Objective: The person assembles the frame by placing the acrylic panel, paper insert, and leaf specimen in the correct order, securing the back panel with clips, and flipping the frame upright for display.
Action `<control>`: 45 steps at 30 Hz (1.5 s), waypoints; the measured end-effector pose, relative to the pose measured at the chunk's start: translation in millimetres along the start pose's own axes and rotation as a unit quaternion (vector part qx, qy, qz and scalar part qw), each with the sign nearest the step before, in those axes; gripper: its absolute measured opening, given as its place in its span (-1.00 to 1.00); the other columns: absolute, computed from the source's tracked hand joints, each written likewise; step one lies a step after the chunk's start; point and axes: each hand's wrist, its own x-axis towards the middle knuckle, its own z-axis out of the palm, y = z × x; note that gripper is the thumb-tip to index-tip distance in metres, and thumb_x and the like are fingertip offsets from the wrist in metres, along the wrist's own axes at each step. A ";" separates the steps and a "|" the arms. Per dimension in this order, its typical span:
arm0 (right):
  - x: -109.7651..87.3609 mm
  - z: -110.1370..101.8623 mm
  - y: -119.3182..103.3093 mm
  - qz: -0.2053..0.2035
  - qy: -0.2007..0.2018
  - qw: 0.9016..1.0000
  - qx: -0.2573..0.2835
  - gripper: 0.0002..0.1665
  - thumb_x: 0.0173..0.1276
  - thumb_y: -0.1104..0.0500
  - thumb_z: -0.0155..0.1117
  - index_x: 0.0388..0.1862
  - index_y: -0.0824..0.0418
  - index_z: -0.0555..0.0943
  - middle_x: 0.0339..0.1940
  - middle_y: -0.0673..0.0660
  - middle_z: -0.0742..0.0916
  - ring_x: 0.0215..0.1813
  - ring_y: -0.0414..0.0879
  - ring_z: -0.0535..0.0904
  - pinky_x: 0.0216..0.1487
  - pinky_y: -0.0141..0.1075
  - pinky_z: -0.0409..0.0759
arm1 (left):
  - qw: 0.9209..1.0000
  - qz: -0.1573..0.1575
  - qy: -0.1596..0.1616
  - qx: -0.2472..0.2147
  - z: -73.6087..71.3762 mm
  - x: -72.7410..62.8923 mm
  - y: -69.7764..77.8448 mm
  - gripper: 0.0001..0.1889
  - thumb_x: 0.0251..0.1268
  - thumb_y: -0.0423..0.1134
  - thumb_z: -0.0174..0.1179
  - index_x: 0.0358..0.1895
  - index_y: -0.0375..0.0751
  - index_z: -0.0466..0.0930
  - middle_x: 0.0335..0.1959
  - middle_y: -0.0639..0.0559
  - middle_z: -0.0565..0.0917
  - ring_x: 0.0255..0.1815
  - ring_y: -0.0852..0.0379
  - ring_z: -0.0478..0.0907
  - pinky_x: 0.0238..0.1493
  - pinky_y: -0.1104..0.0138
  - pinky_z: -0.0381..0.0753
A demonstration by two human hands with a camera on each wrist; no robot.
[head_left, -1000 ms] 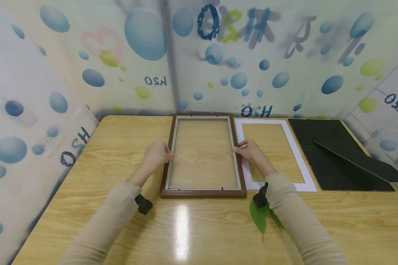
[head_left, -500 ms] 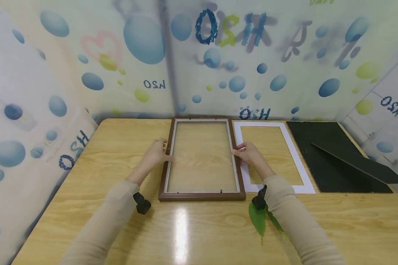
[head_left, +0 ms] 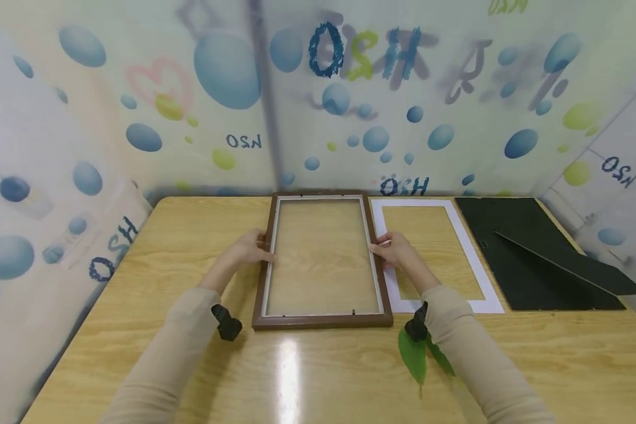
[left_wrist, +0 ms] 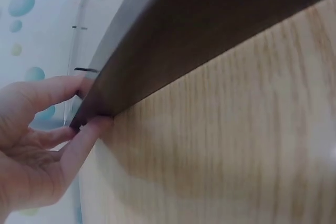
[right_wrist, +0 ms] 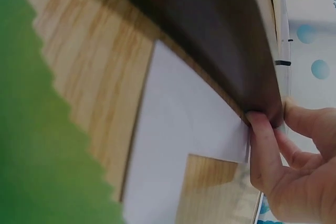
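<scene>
Hands [head_left: 249, 247] [head_left: 396, 249] are gripping both long sides of the brown frame [head_left: 322, 322], while backwards "H2O" lettering [head_left: 361, 55] is showing along the wall [head_left: 297, 141]!

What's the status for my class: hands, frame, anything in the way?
Left hand, right hand gripping brown frame by long sides. Frame's back open, black board lying apart. White mat close alongside, partly under right hand.

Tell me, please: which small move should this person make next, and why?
Probably let the right hand release the brown frame and reach for the white mat. The frame appears to lie flat on the table, which shows through it, with this hand and the left hand holding its sides. The mat lies just to its right, nearer than the black board.
</scene>
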 end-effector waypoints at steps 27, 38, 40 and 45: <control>-7.6 -37.2 10.4 -0.021 -0.035 0.997 -0.062 -0.37 0.35 0.08 0.08 0.23 0.49 0.27 0.08 0.49 0.52 -0.20 -0.04 0.63 -0.21 -0.29 0.67 | 0.991 0.003 0.005 -0.134 4.2 -6.5 -17.2 -0.25 0.24 -0.30 0.14 0.40 -0.34 -0.08 0.36 -0.35 0.15 0.35 -0.22 0.19 0.27 0.04 0.35; -17.5 -77.8 40.1 0.020 0.016 0.994 -0.106 -0.27 0.34 0.02 0.08 0.27 0.52 0.19 0.19 0.54 0.40 0.13 0.24 0.48 -0.08 -0.22 0.64 | 0.991 0.001 0.001 -0.132 3.6 -7.4 -19.2 -0.23 0.24 -0.28 0.15 0.41 -0.33 -0.10 0.37 -0.34 0.13 0.36 -0.21 0.17 0.28 0.04 0.34; -21.6 -86.2 44.6 0.032 0.025 0.992 -0.116 -0.24 0.33 0.00 0.09 0.28 0.51 0.17 0.21 0.54 0.37 0.15 0.26 0.46 -0.02 -0.16 0.60 | 0.991 0.000 0.001 -0.134 3.7 -7.6 -19.1 -0.23 0.24 -0.28 0.15 0.41 -0.33 -0.10 0.37 -0.34 0.13 0.36 -0.22 0.17 0.27 0.04 0.34; -31.2 -107.8 56.5 0.061 0.059 0.985 -0.153 -0.18 0.28 -0.08 0.14 0.25 0.51 0.20 0.16 0.54 0.40 -0.01 0.25 0.56 -0.03 -0.04 0.54 | 0.990 -0.005 0.003 -0.142 4.5 -7.8 -18.5 -0.24 0.23 -0.29 0.15 0.41 -0.32 -0.09 0.36 -0.33 0.15 0.35 -0.21 0.18 0.27 0.04 0.34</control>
